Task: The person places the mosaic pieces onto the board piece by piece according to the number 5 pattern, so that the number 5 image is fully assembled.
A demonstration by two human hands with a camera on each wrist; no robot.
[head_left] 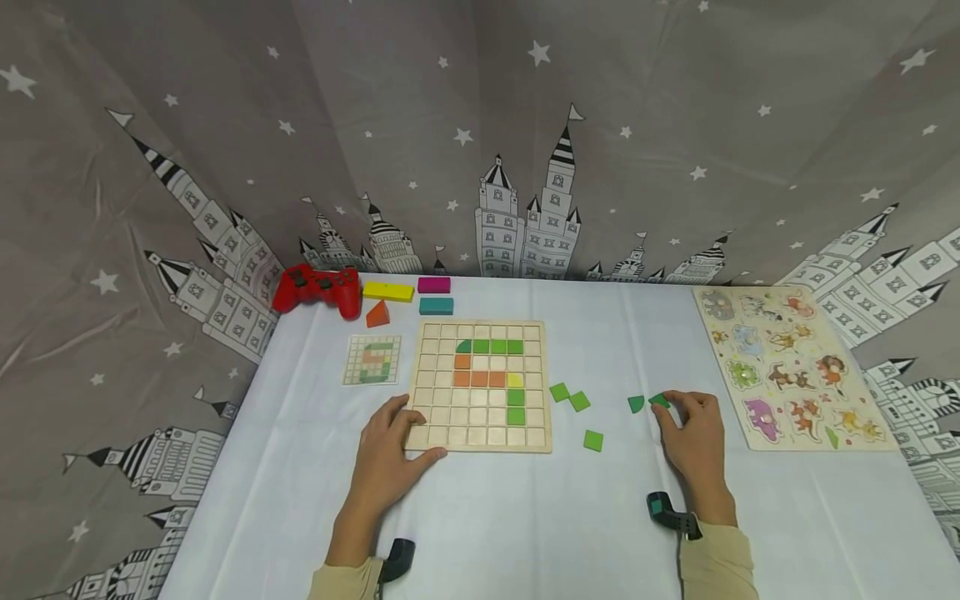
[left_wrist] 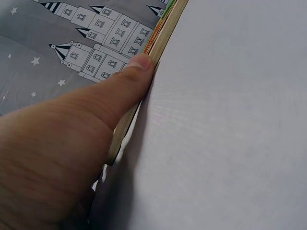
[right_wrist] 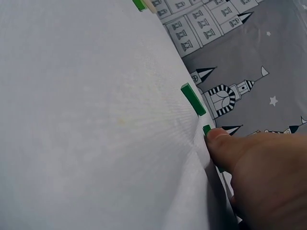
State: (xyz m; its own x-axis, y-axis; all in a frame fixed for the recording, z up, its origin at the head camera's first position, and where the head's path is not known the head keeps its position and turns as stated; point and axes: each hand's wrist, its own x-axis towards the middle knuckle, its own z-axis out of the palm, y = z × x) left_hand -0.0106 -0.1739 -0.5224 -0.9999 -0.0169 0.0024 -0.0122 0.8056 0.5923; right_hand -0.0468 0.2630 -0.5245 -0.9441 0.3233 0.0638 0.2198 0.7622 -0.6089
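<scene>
A square wooden grid board (head_left: 438, 417) lies on the white cloth, and my left hand (head_left: 385, 454) holds its near left corner. In the left wrist view the thumb (left_wrist: 124, 79) presses against the board's side edge. Green, orange and yellow tiles sit in the board's cells, with a rounded dark green tile (head_left: 464, 347) at the upper left end of the pattern. To the right, my right hand (head_left: 696, 437) pinches a dark green tile (head_left: 659, 400) between thumb and fingers, partly covering it. Just left of it lies a quarter-round dark green tile (head_left: 636, 404).
Several light green tiles (head_left: 580, 401) lie right of the board. A pattern card (head_left: 352, 362), a red game controller (head_left: 347, 292), and yellow (head_left: 387, 291), magenta, teal and orange blocks stand left and behind. An animal puzzle board (head_left: 731, 367) lies at the far right, a green piece (head_left: 832, 437) on it.
</scene>
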